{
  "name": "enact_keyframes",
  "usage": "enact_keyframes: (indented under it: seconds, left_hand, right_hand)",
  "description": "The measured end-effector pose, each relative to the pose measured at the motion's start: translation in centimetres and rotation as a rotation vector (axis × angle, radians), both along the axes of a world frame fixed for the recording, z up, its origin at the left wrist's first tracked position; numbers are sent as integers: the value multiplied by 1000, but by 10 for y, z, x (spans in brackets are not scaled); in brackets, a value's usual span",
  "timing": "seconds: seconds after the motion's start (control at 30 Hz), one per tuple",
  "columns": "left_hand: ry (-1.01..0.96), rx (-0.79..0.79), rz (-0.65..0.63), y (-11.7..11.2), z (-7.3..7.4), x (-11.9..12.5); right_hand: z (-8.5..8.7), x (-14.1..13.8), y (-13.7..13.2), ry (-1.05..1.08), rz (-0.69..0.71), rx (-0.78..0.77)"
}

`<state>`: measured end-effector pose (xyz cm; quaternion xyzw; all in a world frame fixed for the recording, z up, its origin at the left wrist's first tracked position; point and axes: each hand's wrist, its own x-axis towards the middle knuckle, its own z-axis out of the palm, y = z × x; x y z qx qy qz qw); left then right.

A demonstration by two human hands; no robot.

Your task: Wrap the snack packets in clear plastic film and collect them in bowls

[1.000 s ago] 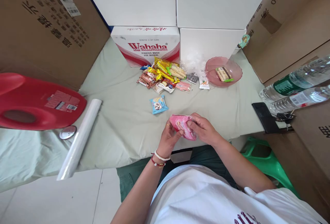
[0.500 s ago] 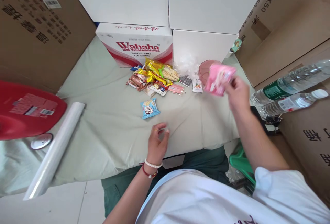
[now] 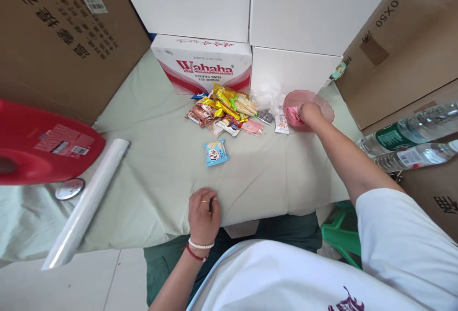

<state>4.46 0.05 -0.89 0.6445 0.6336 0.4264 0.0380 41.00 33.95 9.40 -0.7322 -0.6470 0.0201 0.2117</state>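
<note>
My right hand point(image 3: 310, 113) reaches down into a pink see-through bowl point(image 3: 326, 108), its fingers closed on a pink snack packet point(image 3: 295, 113). The bowl's wall and my fingers partly hide that packet. Near the front of the table my left hand point(image 3: 204, 214) rests with its fingers curled in and nothing visible in them. A blue snack packet point(image 3: 216, 152) lies just beyond the left hand, apart from it. Further back is a pile of wrapped snacks point(image 3: 221, 110), yellow, brown and white. A small white packet point(image 3: 281, 123) lies beside the bowl.
A white water carton point(image 3: 207, 65) and plain white boxes point(image 3: 293, 70) form a wall behind the snacks. On the left are a red jug point(image 3: 53, 141) and a roll of clear film point(image 3: 88, 201). Plastic bottles point(image 3: 408, 134) stand at the right, near brown cartons point(image 3: 379, 58).
My right hand has carried the pink packet from above the table down into the bowl. My left hand has drawn back toward me and curled its fingers. The view has shifted slightly.
</note>
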Motion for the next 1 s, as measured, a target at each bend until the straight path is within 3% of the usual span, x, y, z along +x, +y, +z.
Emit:
enact_keyframes:
  seconds: [0.1, 0.2, 0.3, 0.43, 0.5, 0.6, 0.77, 0.83, 0.9, 1.0]
  left_hand:
    - [36, 34, -51, 1, -2, 6]
    - [39, 52, -93, 0, -2, 8]
    - [-18, 66, -93, -1, 0, 6]
    - [-187, -17, -16, -10, 9, 5]
    - [-336, -104, -2, -17, 15, 9]
    - [-725, -331, -72, -22, 27, 26]
    - [-1431, -691, -192, 5, 46, 64]
    - [-1523, -725, -215, 22, 48, 74]
    - [-1494, -694, -203, 33, 45, 80]
    - [-1419, -626, -162, 38, 37, 82]
  right_hand:
    - [14, -7, -10, -28, 2, 29]
    - [22, -31, -26, -12, 183, 132]
    - [11, -64, -42, -38, 324, 9]
    - [-17, -92, -73, -74, 269, -217]
    - [-26, -98, -101, -51, 281, -206]
    - [-35, -106, -161, -5, 358, -151]
    - [-45, -126, -273, 60, 554, -214]
    - [-47, -131, -305, 104, 622, -251]
    - [-48, -130, -326, 190, 680, -300]
    - [-46, -117, -336, 463, 706, -343]
